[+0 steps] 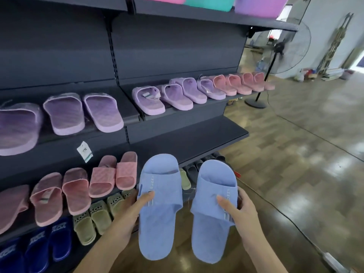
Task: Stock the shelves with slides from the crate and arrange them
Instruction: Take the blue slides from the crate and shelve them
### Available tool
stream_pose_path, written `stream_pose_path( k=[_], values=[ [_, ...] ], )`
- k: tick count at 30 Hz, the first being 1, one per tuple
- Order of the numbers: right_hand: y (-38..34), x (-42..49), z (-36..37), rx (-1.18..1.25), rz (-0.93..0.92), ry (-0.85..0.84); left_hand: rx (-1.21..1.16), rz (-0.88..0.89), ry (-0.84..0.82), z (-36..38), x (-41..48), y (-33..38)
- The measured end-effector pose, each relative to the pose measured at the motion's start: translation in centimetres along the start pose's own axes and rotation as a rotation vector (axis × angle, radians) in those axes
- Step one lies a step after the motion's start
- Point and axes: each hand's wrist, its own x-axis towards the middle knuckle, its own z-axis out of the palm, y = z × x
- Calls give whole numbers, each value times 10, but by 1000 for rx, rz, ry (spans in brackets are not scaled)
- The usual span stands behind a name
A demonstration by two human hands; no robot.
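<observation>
Observed: my left hand (130,211) grips one pale blue moulded foam slide (157,223) at its outer edge, thumb laid over the strap and fingers hidden beneath. My right hand (239,209) grips its mate (212,219) the same way, fingertips curling round the far edge. Both slides are in the air in front of the shelving, toes towards it and close side by side without touching. The crate is not in view.

Assessment: the step in hand is placing this pair. The likely spot is the dark grey metal shelf board (187,140) to the right of the salmon-pink quilted-strap slides (110,176). To do it well, I should set the heels at the front lip, keep the two parallel, and match the angle of the pink row.

Materials: the blue uppers are smooth and matte, with a broad one-piece strap bearing a small striped side trim. The footbeds look finely textured. The lilac ribbed-sole slides (102,113) above appear to be the same soft foam, so I expect some flex under a firm pinch. A light, even hold should suffice.
</observation>
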Motion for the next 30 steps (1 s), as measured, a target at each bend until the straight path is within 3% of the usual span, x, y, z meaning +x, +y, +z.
stream_pose_path(
  k=[7,15,27,30],
  values=[
    [4,84,29,-31,20,-68,-8,-19,50,-13,77,7],
    [42,206,55,-4,103,-213,-30,-146,354,-17,180,-30],
    [153,426,132,-343,166,-307,132,-167,724,-36,377,-121],
    [177,459,159,-366,198,-327,279,-146,758,-43,415,-126]
  ],
)
